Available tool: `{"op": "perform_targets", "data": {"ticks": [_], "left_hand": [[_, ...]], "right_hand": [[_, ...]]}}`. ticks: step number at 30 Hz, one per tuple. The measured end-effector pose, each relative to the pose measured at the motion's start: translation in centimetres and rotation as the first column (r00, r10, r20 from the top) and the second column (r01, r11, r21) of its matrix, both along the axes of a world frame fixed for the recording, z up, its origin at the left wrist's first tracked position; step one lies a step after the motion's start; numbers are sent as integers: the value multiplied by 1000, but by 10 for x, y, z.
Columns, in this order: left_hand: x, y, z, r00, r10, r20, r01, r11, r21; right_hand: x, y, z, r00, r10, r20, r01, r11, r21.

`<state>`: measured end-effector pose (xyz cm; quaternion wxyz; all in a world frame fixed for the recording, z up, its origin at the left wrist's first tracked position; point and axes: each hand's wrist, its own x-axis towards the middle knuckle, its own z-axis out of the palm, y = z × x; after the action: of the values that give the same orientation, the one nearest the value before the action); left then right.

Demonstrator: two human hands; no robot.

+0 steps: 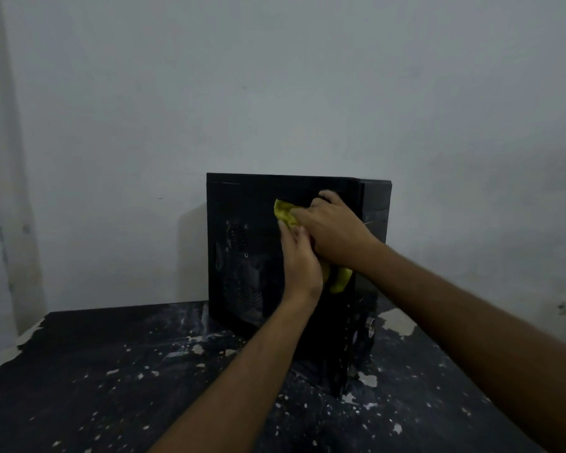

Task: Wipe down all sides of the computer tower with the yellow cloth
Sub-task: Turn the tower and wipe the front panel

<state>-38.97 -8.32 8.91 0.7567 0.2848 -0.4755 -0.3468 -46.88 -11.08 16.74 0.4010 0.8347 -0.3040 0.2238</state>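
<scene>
A black computer tower (242,256) stands upright on a dark table, its vented side panel facing me. The yellow cloth (283,214) lies bunched against the upper part of that panel; a second fold of it shows below the hands. My right hand (332,228) lies over the cloth with curled fingers and holds it against the panel. My left hand (299,259) sits just below and left of it, fingers up against the cloth and the panel. Most of the cloth is hidden under the two hands.
The table (111,387) is black with white paint flecks and chipped patches, its left edge worn. A plain grey wall (275,93) stands close behind the tower. A round metal knob (370,323) shows at the tower's lower right.
</scene>
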Motion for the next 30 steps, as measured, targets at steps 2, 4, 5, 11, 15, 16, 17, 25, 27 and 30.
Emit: {"op": "perform_targets", "data": {"ticks": [2, 4, 5, 11, 15, 16, 17, 25, 27, 30], "left_hand": [[-8, -8, 10, 997, 71, 11, -71, 997, 31], [-19, -13, 20, 993, 91, 72, -89, 996, -27], [-25, -16, 22, 983, 131, 132, -123, 990, -66], [-32, -33, 8, 571, 631, 526, -500, 775, -386], [-12, -39, -43, 416, 704, 575, -438, 709, -552], [-5, -39, -56, 411, 697, 587, -436, 716, -545], [2, -43, -65, 420, 687, 593, -447, 725, -524], [33, -80, 35, 540, 673, 506, -585, 732, -349], [23, -67, 16, 461, 698, 548, -465, 716, -521], [30, -59, -55, 407, 685, 604, -349, 727, -591]], "right_hand": [[-12, 0, 4, 999, 50, 15, -51, 994, 92], [-23, -2, 10, 973, 179, 147, -213, 941, 263], [-29, -2, 14, 939, 251, 236, -319, 891, 323], [-68, -14, 14, 670, 425, 609, -351, 904, -244], [-68, -28, 12, 566, 261, 782, -497, 865, 70], [-64, -28, 9, 534, 280, 798, -518, 854, 47], [-59, -29, 5, 497, 300, 814, -516, 857, 0], [-32, -48, -7, 281, 377, 882, -510, 838, -196], [-32, -50, -9, 270, 387, 882, -516, 832, -207], [-30, -50, -8, 249, 384, 889, -535, 820, -204]]}}
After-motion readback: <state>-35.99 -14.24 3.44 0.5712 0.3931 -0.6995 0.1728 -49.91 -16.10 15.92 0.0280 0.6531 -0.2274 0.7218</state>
